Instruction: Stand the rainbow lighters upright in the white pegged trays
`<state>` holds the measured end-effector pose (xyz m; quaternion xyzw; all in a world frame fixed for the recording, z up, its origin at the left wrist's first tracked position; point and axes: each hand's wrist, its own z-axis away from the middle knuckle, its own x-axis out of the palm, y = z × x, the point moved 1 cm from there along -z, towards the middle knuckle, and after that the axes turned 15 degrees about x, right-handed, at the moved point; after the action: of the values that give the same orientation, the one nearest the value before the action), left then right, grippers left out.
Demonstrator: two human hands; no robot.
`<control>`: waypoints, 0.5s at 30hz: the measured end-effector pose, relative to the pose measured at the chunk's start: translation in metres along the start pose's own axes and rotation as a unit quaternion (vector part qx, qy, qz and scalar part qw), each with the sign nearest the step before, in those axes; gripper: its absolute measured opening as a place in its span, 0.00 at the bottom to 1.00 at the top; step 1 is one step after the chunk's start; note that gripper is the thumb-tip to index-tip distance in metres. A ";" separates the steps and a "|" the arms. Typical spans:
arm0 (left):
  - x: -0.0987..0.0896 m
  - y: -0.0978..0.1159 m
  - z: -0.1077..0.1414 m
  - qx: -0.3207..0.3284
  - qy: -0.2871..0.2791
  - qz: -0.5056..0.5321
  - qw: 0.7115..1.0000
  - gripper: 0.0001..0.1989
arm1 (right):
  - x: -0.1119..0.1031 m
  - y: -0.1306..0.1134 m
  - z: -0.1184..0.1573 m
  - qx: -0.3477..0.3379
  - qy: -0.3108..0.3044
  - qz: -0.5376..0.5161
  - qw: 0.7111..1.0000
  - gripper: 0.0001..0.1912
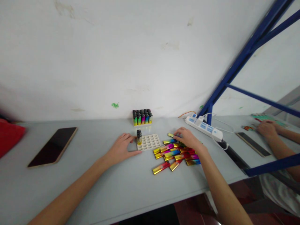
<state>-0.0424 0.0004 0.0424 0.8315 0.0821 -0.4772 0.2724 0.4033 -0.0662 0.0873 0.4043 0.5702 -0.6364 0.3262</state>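
Note:
My left hand rests at the left side of a pale tray with rows of round holes, thumb and fingers apart at its edge. A few black-topped lighters stand upright in the tray's left column, beside my fingertips. My right hand is over a loose pile of shiny multicoloured lighter cases, right of the tray. Its fingers are closed on one case, whose gold end sticks out to the left; the rest is hidden under the hand.
Behind the tray stands a full block of colourful lighters. A phone and red cloth lie left. A white power strip with cables and a blue metal frame are at right; beyond them are another person's hands.

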 end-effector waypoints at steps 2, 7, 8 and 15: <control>0.000 0.000 0.000 -0.002 -0.001 -0.005 1.000 0.37 | 0.004 -0.004 -0.001 0.000 0.022 -0.041 0.999 0.10; -0.002 0.002 -0.001 -0.003 -0.011 -0.008 1.000 0.36 | 0.010 -0.037 -0.007 -0.006 0.058 -0.229 0.972 0.28; -0.002 0.003 0.000 -0.002 -0.011 -0.009 1.000 0.36 | 0.012 -0.049 -0.009 -0.010 0.061 -0.276 0.959 0.32; -0.001 0.002 0.000 0.010 0.000 -0.009 1.000 0.36 | 0.048 -0.134 -0.017 -0.006 -0.047 -0.522 0.851 0.43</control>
<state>-0.0427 -0.0013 0.0440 0.8332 0.0846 -0.4805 0.2602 0.2662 -0.0286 0.1065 0.0143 0.6852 -0.7277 -0.0252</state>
